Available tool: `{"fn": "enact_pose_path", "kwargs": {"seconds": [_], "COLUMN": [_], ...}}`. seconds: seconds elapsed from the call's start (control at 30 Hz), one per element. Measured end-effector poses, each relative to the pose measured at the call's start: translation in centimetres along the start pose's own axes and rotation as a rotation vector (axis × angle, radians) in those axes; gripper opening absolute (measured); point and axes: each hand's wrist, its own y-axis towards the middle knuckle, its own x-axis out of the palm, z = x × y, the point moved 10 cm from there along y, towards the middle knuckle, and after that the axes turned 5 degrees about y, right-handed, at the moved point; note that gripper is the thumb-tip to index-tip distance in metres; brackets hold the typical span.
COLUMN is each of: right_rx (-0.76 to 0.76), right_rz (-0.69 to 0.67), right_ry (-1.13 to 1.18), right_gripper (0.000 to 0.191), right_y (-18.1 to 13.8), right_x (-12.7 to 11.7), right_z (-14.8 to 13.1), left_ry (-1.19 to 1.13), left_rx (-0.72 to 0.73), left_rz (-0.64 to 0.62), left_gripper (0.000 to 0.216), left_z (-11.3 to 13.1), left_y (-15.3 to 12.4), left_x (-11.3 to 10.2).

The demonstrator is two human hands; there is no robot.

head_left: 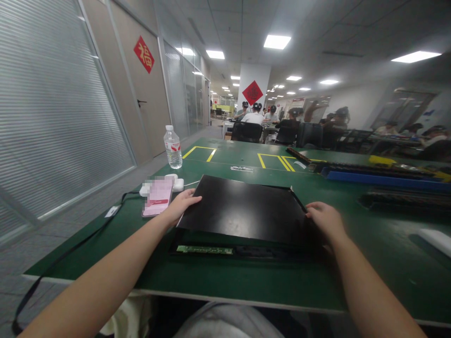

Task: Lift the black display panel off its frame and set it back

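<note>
A flat black panel (pixel 243 206) lies on the green table (pixel 369 263) in front of me, its near edge lifted off a dark frame that carries a green circuit strip (pixel 204 250). My left hand (pixel 181 204) grips the panel's left edge, fingers curled over it. My right hand (pixel 326 220) holds the right edge, fingers closed along the side.
A pink phone (pixel 158 196) and a white charger (pixel 176 183) with a black cable lie left of the panel. A water bottle (pixel 173 148) stands farther back. Stacked dark and blue trays (pixel 380 176) fill the right side. Several seated people work at distant tables.
</note>
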Motion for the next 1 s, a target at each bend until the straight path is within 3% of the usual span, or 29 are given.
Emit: {"fn": "enact_pose_path", "kwargs": {"seconds": [0.2, 0.53, 1.0], "right_rx": [-0.018, -0.040, -0.077], "right_rz": [-0.018, -0.016, -0.009], "right_ry": [-0.101, -0.130, -0.196], "right_gripper": [0.029, 0.030, 0.031], "right_y": [-0.2, -0.1, -0.2], "right_x": [0.1, 0.3, 0.5], "right_z": [-0.4, -0.4, -0.5], "left_ry": [0.011, 0.043, 0.086], "left_rx": [0.000, 0.002, -0.017], "left_rz": [-0.029, -0.020, -0.050], "left_gripper": [0.051, 0.046, 0.044], "left_z": [0.3, -0.6, 0.2], "left_y": [-0.5, 0.6, -0.7], "left_x": [0.7, -0.2, 0.9]}}
